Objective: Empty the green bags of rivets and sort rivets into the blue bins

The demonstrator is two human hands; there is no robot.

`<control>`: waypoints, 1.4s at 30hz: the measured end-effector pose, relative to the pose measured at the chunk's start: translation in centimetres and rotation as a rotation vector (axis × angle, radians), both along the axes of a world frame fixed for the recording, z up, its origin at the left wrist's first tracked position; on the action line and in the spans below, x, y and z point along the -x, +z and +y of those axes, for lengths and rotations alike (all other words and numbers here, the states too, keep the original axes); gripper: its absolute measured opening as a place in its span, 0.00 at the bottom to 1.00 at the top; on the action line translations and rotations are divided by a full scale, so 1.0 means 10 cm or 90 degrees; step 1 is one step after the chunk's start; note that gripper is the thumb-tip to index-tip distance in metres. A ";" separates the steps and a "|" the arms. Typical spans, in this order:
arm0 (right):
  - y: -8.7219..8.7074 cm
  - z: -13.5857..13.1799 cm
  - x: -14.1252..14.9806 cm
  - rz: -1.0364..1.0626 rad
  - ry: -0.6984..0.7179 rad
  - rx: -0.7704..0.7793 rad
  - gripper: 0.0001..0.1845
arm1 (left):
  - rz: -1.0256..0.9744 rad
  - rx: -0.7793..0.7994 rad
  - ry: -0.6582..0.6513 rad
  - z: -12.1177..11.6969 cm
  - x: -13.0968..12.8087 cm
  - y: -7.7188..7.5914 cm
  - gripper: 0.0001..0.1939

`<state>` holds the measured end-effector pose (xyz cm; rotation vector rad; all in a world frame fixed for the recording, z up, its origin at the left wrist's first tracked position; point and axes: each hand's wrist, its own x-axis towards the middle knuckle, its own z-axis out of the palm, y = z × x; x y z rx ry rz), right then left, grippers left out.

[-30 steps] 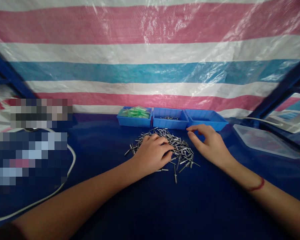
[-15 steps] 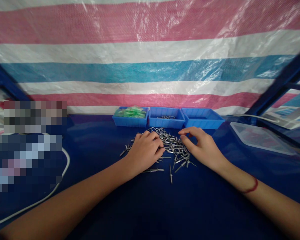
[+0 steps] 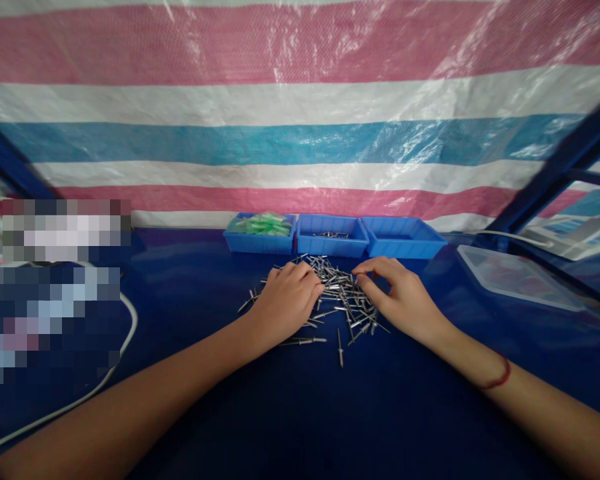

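A loose pile of silver blind rivets (image 3: pixel 337 288) lies on the dark blue table in front of me. My left hand (image 3: pixel 291 297) rests over the left side of the pile, palm down, its fingers curled with thumb and fingertips close together. Whatever those fingers hold is hidden. At the pile's right edge is my right hand (image 3: pixel 403 297), thumb and index finger nearly meeting in a pinch; anything between the tips is too small to make out. One single rivet (image 3: pixel 340 348) lies apart, nearer to me.
Behind the pile stand three blue bins in a row: a left bin (image 3: pixel 260 245) with green packets, a middle bin (image 3: pixel 333 247) with some rivets, and a right bin (image 3: pixel 405 248). A clear plastic lid (image 3: pixel 520 277) lies right. A white cable (image 3: pixel 130 320) curves at left.
My right hand has shifted slightly left, its thumb and index tips closer together. My left fingers have drawn in a little, and some rivets below them have moved.
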<state>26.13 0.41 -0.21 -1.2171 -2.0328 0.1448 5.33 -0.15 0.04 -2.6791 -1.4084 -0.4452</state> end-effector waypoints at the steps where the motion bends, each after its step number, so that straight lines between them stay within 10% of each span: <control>1: 0.00 0.00 0.00 0.000 0.001 0.000 0.07 | 0.000 0.001 0.000 0.00 0.00 0.01 0.15; 23: 0.05 -0.15 0.12 0.056 0.137 0.029 0.05 | -0.475 0.097 -0.095 -0.05 -0.05 0.01 0.08; 42: 0.11 -0.29 0.17 0.107 0.188 -0.016 0.08 | -0.265 0.005 -0.098 -0.19 -0.09 -0.02 0.08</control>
